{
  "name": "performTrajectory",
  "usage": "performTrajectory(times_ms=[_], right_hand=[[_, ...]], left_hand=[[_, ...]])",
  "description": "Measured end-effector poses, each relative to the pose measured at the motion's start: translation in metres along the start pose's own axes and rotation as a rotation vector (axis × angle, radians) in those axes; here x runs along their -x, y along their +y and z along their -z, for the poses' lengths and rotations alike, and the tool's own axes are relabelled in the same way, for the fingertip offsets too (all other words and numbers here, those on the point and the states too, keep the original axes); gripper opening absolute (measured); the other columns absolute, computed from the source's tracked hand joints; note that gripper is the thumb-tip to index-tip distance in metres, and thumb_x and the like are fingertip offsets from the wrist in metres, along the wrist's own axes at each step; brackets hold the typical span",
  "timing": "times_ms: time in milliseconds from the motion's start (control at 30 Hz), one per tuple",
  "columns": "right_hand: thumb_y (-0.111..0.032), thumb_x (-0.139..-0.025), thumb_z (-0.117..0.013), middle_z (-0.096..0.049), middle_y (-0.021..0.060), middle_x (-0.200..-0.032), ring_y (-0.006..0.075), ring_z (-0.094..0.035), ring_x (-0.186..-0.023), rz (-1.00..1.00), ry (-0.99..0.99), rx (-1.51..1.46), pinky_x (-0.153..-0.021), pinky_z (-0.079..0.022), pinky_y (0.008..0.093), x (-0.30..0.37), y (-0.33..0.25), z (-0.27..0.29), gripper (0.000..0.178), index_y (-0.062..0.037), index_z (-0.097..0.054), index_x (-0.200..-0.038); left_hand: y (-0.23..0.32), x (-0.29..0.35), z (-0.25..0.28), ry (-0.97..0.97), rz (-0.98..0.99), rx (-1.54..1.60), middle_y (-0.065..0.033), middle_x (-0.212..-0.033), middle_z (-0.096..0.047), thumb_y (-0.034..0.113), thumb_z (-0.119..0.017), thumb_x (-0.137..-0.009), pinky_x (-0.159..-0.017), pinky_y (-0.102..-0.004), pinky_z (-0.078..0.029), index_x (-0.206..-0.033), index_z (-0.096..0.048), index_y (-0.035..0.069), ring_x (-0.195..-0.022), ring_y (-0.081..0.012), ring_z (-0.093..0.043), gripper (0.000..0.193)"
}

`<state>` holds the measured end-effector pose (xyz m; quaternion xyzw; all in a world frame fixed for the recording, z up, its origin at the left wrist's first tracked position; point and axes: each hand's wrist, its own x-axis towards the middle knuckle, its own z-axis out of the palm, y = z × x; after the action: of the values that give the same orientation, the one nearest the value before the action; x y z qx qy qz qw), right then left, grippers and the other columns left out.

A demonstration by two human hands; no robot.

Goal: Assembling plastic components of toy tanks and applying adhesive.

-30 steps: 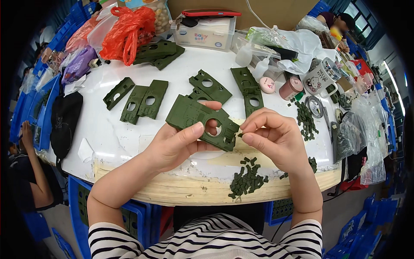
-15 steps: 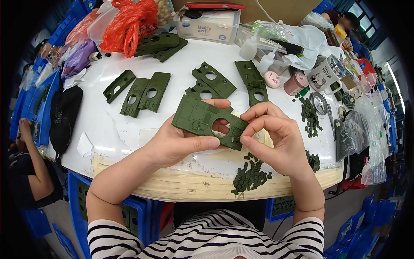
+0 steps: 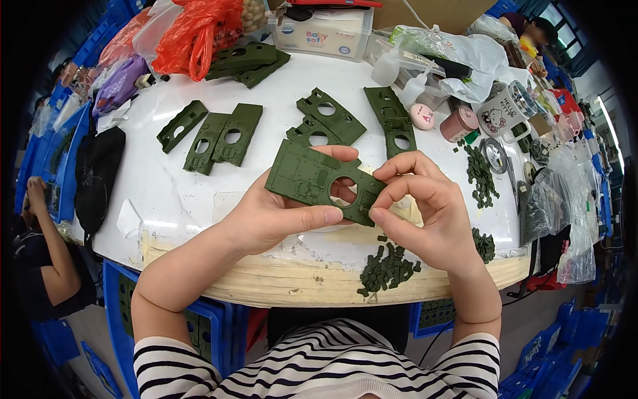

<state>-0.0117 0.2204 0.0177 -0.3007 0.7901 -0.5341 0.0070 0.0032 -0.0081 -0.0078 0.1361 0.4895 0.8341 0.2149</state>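
My left hand [image 3: 282, 211] holds a dark green plastic model part [image 3: 299, 174], flat with a large round hole, its thumb on the near edge and its fingers underneath. At the part's right end, the thumb and forefinger of my right hand [image 3: 425, 211] are pinched together against the edge. Whatever small thing they may hold is hidden. Below the right hand lies a pile of small green pieces [image 3: 387, 271]. Beyond the hands are similar green parts: an overlapping pair [image 3: 332, 120], one on the right [image 3: 389, 113], and several on the left [image 3: 229, 136].
More green parts [image 3: 249, 63] are stacked by a red plastic bag [image 3: 199, 40]. A clear box [image 3: 322, 33] stands at the back. On the right are a white mug [image 3: 498, 116], a pink jar [image 3: 458, 124] and another pile of green pieces [image 3: 480, 176]. A black pouch [image 3: 100, 179] lies left.
The view has shifted slightly. Both hands keep nearly the same hold on the green model part, with the right fingers still at its right end.
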Motion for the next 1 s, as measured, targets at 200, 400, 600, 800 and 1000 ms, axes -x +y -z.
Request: performTrajectory(times_ms=[200, 400, 600, 800, 1000], right_hand=[[-0.008, -0.073, -0.073, -0.061, 0.0067, -0.099, 0.0188, -0.059, -0.089, 0.02, 0.006, 0.025, -0.078, -0.045, 0.0291, -0.0003, -0.0005, -0.0004, 0.008, -0.0045, -0.067, -0.077], [-0.007, -0.072, -0.074, -0.061, 0.0082, -0.098, 0.02, -0.06, -0.09, 0.037, 0.025, 0.032, -0.078, -0.045, 0.0299, -0.0007, 0.0005, -0.0021, 0.009, -0.0043, -0.066, -0.076], [-0.007, -0.072, -0.074, -0.061, 0.009, -0.097, 0.0203, -0.06, -0.09, 0.053, 0.041, 0.029, -0.079, -0.046, 0.0304, -0.0004, 0.0011, -0.0037, 0.01, -0.0041, -0.066, -0.077], [-0.006, -0.074, -0.072, -0.061, 0.0105, -0.098, 0.0205, -0.06, -0.088, 0.072, 0.04, -0.004, -0.078, -0.046, 0.0298, -0.0008, 0.0012, -0.0028, 0.009, -0.0023, -0.066, -0.079], [-0.005, -0.077, -0.071, -0.061, 0.0119, -0.098, 0.0206, -0.06, -0.087, 0.111, 0.072, -0.03, -0.075, -0.046, 0.0304, -0.001, -0.0002, -0.0033, 0.006, -0.0024, -0.067, -0.081]], left_hand=[[0.0006, 0.001, -0.0001, 0.016, 0.002, -0.024, -0.0074, -0.113, -0.059, 0.0, -0.071, -0.082, -0.095, -0.0338, -0.05, -0.138, -0.041, 0.003, -0.109, -0.0152, -0.055, 0.063], [-0.0003, 0.0006, 0.0009, 0.015, -0.003, -0.037, -0.0069, -0.114, -0.059, 0.001, -0.071, -0.082, -0.095, -0.0335, -0.05, -0.138, -0.042, 0.003, -0.108, -0.0147, -0.055, 0.063], [0.0003, 0.0012, 0.0006, 0.013, -0.005, -0.045, -0.0067, -0.114, -0.059, 0.001, -0.071, -0.082, -0.095, -0.0337, -0.05, -0.138, -0.041, 0.003, -0.108, -0.0144, -0.056, 0.063], [-0.0004, 0.0011, 0.0022, 0.001, -0.022, -0.064, -0.0065, -0.114, -0.059, 0.002, -0.071, -0.083, -0.095, -0.0341, -0.05, -0.138, -0.041, 0.003, -0.108, -0.0147, -0.056, 0.063], [0.0015, 0.0009, 0.0012, -0.006, -0.002, -0.001, -0.0063, -0.114, -0.058, 0.002, -0.071, -0.083, -0.095, -0.0353, -0.051, -0.14, -0.039, 0.003, -0.109, -0.0152, -0.055, 0.065]])
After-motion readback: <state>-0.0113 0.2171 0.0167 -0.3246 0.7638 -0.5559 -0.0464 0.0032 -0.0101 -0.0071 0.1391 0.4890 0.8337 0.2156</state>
